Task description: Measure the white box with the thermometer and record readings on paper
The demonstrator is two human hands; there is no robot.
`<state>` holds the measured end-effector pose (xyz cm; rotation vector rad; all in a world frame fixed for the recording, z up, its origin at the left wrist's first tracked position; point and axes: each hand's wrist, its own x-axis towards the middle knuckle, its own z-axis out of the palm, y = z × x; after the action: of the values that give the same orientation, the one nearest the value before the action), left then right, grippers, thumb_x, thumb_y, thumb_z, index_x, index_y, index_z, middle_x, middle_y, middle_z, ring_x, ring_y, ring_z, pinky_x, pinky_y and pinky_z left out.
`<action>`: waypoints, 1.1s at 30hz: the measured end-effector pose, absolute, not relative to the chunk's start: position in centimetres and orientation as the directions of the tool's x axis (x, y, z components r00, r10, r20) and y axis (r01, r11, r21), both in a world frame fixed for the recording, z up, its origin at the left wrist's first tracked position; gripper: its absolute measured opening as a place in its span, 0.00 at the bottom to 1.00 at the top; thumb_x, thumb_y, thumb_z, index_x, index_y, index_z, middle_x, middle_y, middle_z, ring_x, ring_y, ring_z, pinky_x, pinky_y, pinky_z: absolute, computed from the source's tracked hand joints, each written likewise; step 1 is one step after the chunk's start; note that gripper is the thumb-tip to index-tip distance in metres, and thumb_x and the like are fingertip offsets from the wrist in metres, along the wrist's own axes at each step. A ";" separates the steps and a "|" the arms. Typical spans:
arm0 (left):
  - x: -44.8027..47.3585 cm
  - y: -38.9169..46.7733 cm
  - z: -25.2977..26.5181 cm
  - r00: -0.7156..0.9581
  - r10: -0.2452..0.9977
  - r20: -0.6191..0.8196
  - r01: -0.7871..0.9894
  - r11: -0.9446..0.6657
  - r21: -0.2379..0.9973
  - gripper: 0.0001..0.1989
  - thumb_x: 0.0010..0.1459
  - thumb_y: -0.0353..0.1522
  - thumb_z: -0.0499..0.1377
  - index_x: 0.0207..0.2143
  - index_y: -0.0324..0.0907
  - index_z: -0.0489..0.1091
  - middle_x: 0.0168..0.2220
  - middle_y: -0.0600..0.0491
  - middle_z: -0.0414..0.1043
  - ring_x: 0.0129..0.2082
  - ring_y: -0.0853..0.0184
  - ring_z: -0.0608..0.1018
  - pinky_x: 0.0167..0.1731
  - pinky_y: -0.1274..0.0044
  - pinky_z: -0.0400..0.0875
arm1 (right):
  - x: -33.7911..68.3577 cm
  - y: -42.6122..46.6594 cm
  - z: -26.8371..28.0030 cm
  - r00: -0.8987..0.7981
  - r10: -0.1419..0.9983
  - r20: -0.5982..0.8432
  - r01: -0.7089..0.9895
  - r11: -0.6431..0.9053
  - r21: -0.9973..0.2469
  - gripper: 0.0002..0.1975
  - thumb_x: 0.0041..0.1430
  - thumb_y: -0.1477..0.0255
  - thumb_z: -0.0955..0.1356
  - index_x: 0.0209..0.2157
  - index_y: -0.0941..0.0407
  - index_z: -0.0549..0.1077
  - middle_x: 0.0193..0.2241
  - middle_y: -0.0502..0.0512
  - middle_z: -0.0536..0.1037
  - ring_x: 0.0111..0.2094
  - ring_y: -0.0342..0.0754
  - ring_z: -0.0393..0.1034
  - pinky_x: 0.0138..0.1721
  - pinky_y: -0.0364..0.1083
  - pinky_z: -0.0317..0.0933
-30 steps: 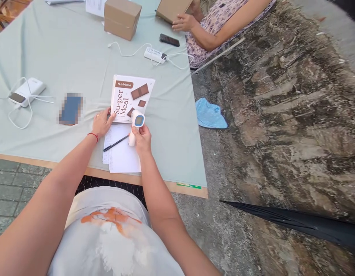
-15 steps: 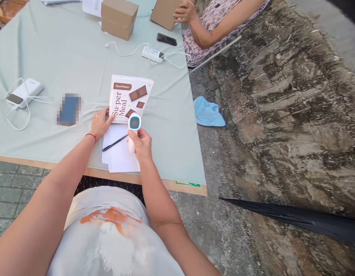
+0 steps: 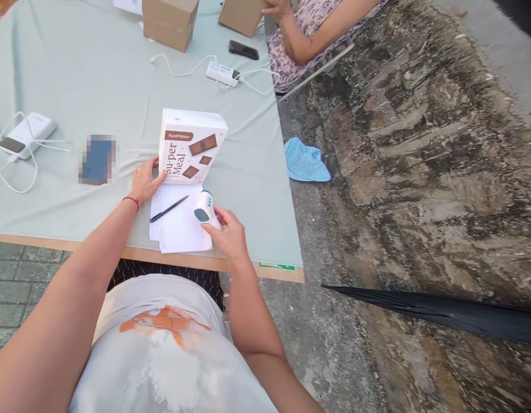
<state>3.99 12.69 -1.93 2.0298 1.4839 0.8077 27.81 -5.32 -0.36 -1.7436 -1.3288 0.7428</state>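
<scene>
In the head view, taking the white paper [image 3: 186, 232] as the clock's centre, the Su-per Meal box [image 3: 190, 155] stands up at twelve. At ten, the left hand [image 3: 144, 183], half curled, holds its lower corner with thumb and fingers. At three to four, the right hand [image 3: 231, 236] is closed round the handle of a white-and-blue handheld device [image 3: 205, 206], its head apart from the box. The work looks partway along: box steadied, device in hand, the pen [image 3: 168, 209] lying unheld on the paper. The screen is too small to read, so whether the device has served its turn cannot be told.
</scene>
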 end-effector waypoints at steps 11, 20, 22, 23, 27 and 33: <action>3.4 12.5 -2.3 0.384 0.913 0.141 0.715 -0.390 0.581 0.35 0.53 0.38 0.62 0.64 0.45 0.62 0.63 0.41 0.70 0.65 0.43 0.69 0.67 0.49 0.57 | 26.7 -3.1 -1.3 -0.118 0.972 0.203 0.848 0.204 -0.488 0.20 0.68 0.68 0.61 0.57 0.51 0.74 0.60 0.63 0.75 0.60 0.62 0.64 0.62 0.64 0.59; -2.1 4.3 -0.7 0.589 0.808 0.031 0.740 -0.554 0.380 0.23 0.64 0.35 0.53 0.60 0.39 0.69 0.69 0.38 0.63 0.70 0.47 0.64 0.68 0.53 0.58 | 22.9 0.2 -1.5 -0.214 0.974 0.074 0.917 0.227 -0.328 0.14 0.66 0.75 0.63 0.39 0.53 0.82 0.42 0.63 0.77 0.47 0.59 0.64 0.50 0.58 0.59; -3.0 2.0 -0.6 0.572 0.819 0.047 0.743 -0.541 0.394 0.22 0.65 0.33 0.50 0.59 0.39 0.69 0.68 0.39 0.64 0.70 0.49 0.65 0.68 0.54 0.58 | 23.6 -0.8 -1.1 -0.248 0.968 0.041 0.912 0.248 -0.328 0.13 0.66 0.74 0.64 0.35 0.54 0.81 0.39 0.63 0.77 0.45 0.59 0.65 0.49 0.58 0.58; -3.2 0.9 -0.6 0.553 0.831 0.065 0.743 -0.527 0.413 0.22 0.66 0.32 0.49 0.60 0.40 0.68 0.67 0.40 0.65 0.69 0.50 0.65 0.68 0.54 0.59 | 24.0 -1.4 -0.8 -0.249 0.968 0.024 0.910 0.242 -0.336 0.13 0.66 0.74 0.63 0.35 0.54 0.81 0.38 0.63 0.78 0.45 0.59 0.65 0.49 0.58 0.59; -2.5 -2.9 -0.7 0.427 0.883 0.197 0.713 -0.463 0.526 0.22 0.66 0.34 0.52 0.61 0.40 0.65 0.62 0.38 0.69 0.63 0.52 0.71 0.63 0.57 0.66 | 24.9 -4.8 0.6 -0.078 0.994 0.079 0.836 0.108 -0.538 0.10 0.66 0.70 0.65 0.36 0.54 0.78 0.33 0.59 0.79 0.40 0.55 0.69 0.46 0.54 0.63; 0.8 -6.2 -1.1 0.471 0.855 0.218 0.683 -0.509 0.524 0.13 0.68 0.37 0.55 0.51 0.45 0.73 0.60 0.43 0.70 0.67 0.49 0.66 0.65 0.54 0.63 | 21.8 -9.5 0.1 0.277 0.949 0.147 0.304 0.058 -0.951 0.04 0.59 0.67 0.69 0.31 0.52 0.74 0.25 0.47 0.76 0.27 0.45 0.71 0.33 0.47 0.69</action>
<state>0.77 -6.19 -1.14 2.3583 1.2936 0.6530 21.80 -9.53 0.10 -1.4670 -1.2327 0.7518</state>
